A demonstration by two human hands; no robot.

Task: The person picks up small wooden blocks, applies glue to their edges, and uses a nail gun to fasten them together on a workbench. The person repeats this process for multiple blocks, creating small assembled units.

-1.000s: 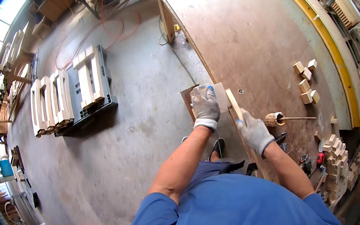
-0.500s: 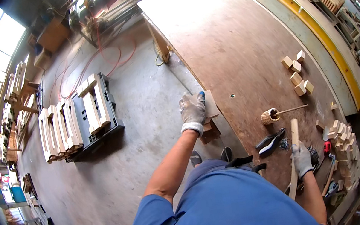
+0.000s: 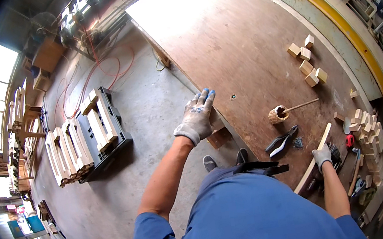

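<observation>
Left hand (image 3: 195,118): reached near block (image 3: 220,138), left of counter (image 3: 241,52), fingers (image 3: 204,96) released.
Right hand (image 3: 322,155): grasped strip (image 3: 306,175) at near right.
Pliers (image 3: 288,135): lay between hands.

Can see a long, pale wooden strip (image 3: 308,170), held slantwise over the tabletop (image 3: 241,57) in the right hand (image 3: 323,155) (touching it or not, hard to tell). Also see a brown wooden piece (image 3: 220,138), partly hidden by the left hand (image 3: 195,119).
</observation>
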